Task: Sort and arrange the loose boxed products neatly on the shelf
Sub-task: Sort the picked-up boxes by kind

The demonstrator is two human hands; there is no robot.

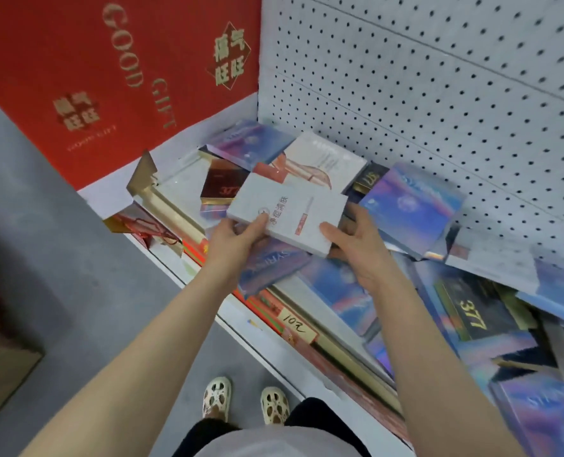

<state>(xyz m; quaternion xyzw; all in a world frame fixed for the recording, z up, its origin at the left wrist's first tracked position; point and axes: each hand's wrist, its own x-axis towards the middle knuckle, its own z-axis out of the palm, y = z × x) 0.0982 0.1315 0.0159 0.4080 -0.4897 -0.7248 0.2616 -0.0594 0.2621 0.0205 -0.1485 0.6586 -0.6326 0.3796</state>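
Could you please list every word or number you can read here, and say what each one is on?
"GOOD GIFT": red gift box.
"377": dark red box.
"377": black box.
"10", then a handwritten mark: price tag.
Print on the white box in both hands and on the blue boxes: too blurred.

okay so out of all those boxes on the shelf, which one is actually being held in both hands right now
The pale grey box with red vertical lettering: the left hand and right hand grip its near corners, raised above the pile. The iridescent blue boxes and black 377 boxes lie loose.
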